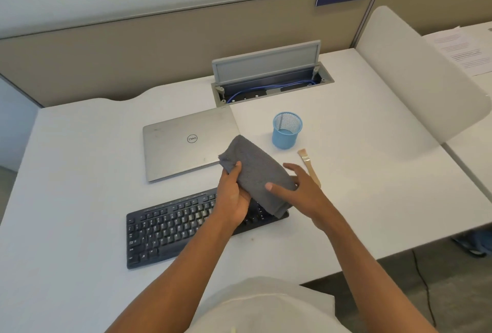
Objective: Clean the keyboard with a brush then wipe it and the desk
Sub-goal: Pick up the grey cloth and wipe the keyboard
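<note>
Grey folded cloth [255, 170] was up in both your hands, above right end of black full-size keyboard [170, 228], which lay on white bench [346, 146] near front edge. Your left hand [234, 196] gripped cloth's upper end, thumb on top. Your right hand [298, 189] pinched lower part, thumb in front, fingers [290, 167] behind; likely squaring it into pad for wiping. Wooden-handled flat brush [310, 167] lay on bench just beside right hand, suggesting brushing done. Closed silver laptop [183, 143] and blue mesh cup [287, 130] sat behind keyboard.

Folded grey cloth [255, 170] above black keyboard [170, 226], brush [308, 165] nearby.
</note>
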Demonstrator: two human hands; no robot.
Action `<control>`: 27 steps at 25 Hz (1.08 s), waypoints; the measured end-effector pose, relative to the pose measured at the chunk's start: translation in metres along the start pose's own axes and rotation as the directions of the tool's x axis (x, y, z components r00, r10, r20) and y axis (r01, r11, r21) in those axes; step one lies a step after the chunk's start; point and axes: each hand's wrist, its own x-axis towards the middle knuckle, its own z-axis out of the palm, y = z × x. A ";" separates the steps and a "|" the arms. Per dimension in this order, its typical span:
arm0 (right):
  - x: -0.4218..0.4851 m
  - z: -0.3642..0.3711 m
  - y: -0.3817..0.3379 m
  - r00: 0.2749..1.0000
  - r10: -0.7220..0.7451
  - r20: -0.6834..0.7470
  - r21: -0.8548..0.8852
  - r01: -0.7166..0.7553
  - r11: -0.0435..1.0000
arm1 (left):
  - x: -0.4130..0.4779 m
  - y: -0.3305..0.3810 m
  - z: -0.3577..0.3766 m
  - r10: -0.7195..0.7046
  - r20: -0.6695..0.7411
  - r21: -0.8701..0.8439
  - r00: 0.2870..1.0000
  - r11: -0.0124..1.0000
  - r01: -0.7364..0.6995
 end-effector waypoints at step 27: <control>0.007 0.049 0.098 0.908 -0.327 0.262 -0.813 0.391 0.433 | 0.019 0.005 -0.140 0.287 0.402 0.877 0.870 -0.393 -0.276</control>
